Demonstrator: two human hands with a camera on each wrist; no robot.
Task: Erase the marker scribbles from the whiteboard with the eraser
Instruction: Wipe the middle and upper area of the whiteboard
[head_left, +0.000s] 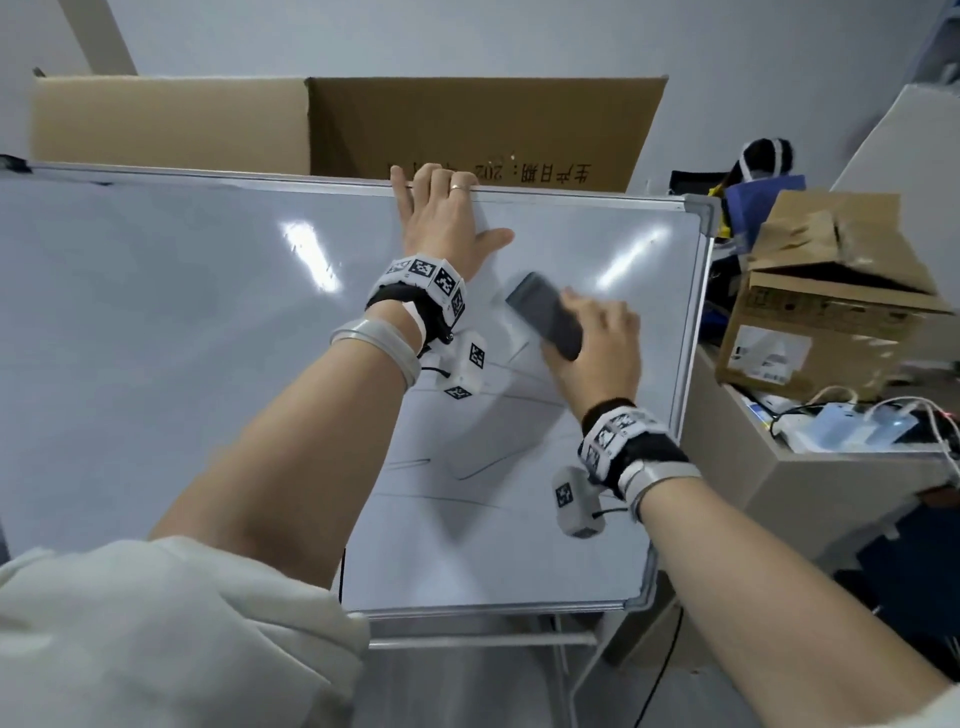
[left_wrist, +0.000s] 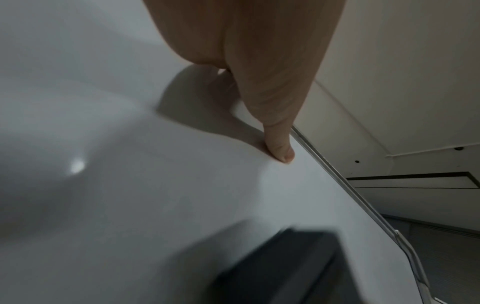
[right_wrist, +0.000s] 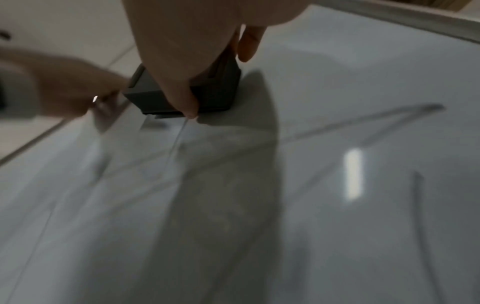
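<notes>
A silver-framed whiteboard (head_left: 182, 322) stands tilted on a stand in front of me. Thin dark marker lines (head_left: 519, 397) cross its lower right part, also seen as blurred marker lines (right_wrist: 363, 125). My right hand (head_left: 597, 343) grips a dark grey eraser (head_left: 543, 312) flat against the board, just right of centre; in the right wrist view the eraser (right_wrist: 215, 92) sits between thumb and fingers. My left hand (head_left: 441, 213) lies on the board's top edge, fingers curled over the frame, thumb (left_wrist: 280, 148) flat on the surface. The eraser (left_wrist: 280, 267) shows blurred below it.
A large open cardboard box (head_left: 332, 124) stands behind the board. To the right, a beige cabinet (head_left: 810, 488) carries a torn cardboard box (head_left: 826, 291), cables and small devices. The board's metal stand (head_left: 561, 670) shows below its lower edge.
</notes>
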